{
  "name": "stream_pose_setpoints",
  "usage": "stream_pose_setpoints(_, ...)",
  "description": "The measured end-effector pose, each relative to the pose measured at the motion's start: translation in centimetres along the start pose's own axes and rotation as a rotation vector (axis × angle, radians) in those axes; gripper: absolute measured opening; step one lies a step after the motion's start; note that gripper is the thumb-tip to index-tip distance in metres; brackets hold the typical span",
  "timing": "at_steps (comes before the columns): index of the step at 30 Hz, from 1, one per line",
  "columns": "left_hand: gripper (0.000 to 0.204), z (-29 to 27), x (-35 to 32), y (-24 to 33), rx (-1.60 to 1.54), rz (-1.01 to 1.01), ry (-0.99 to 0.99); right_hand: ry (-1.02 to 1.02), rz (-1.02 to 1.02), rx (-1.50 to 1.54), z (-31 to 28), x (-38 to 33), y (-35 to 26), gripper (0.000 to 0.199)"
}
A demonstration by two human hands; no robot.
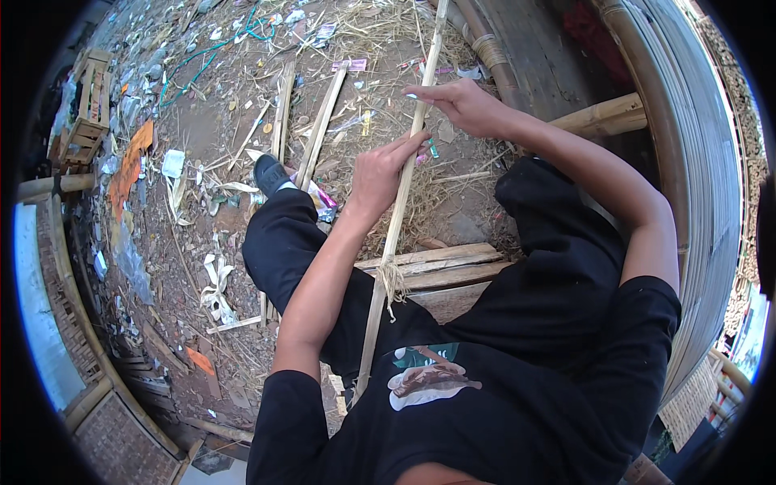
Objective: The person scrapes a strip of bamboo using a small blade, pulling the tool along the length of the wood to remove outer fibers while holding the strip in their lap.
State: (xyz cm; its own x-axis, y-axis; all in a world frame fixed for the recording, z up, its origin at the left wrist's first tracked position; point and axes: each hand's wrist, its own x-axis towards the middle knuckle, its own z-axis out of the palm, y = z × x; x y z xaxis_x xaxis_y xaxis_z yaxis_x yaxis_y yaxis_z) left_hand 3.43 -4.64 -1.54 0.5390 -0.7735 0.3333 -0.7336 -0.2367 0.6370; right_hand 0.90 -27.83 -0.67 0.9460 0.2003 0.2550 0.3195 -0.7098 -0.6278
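Presently: 1 bamboo strip [396, 222], upright btwn knees, lower end hidden behind torso. Left hand [378, 174] closed round it; right hand [462, 105] pinched it higher. 1 shoe [269, 174] visible, other hidden.

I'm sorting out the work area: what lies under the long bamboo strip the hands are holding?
Under the bamboo strip lie straw-littered dirt ground, stacked wooden slats and the person's black trousers. Its lower end disappears between the legs, so what lies there is hidden.

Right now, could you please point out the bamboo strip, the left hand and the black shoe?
bamboo strip [394, 234]: head view, bare middle of its length.
left hand [378, 174]: head view, back of the hand.
black shoe [269, 173]: head view, its upper.
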Motion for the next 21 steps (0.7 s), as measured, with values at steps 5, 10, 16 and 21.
stream_pose_setpoints(5,0.037,0.2,0.1,0.0,-0.074,0.036,0.056,0.234,0.305,-0.101,-3.5,1.5,0.7,0.034)
stream_pose_setpoints(10,0.036,-0.1,0.5,0.1,-0.075,0.004,0.065,0.100,0.033,0.070,-0.1,-0.1,-1.7,0.036)
stream_pose_setpoints(16,0.037,-0.3,0.2,0.5,-0.121,0.037,0.079,0.297,0.257,-0.077,-2.2,1.0,-1.2,0.036)
stream_pose_setpoints(21,0.037,0.1,0.2,0.5,-0.118,0.005,0.067,0.066,0.016,-0.021,-0.3,-0.2,-0.8,0.039)
